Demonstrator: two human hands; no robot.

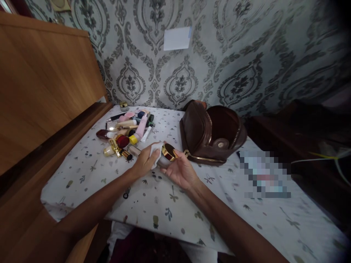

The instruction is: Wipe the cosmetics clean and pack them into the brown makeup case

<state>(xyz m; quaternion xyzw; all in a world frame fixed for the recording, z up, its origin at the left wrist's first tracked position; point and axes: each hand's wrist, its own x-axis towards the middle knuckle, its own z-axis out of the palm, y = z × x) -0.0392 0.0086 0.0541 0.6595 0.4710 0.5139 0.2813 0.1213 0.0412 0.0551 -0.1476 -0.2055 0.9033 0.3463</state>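
Jar (168,152) is gripped by the curled right hand (183,172), cloth (157,147) pinched in the half-closed left hand (143,162). Wiping is best done evenly, with the jar held steady.

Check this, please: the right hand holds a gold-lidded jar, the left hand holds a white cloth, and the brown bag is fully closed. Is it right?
Not quite: the brown bag is not closed. The head view shows it wide open, with its inside visible. The right hand does hold the gold-lidded jar, and the left hand the white cloth.
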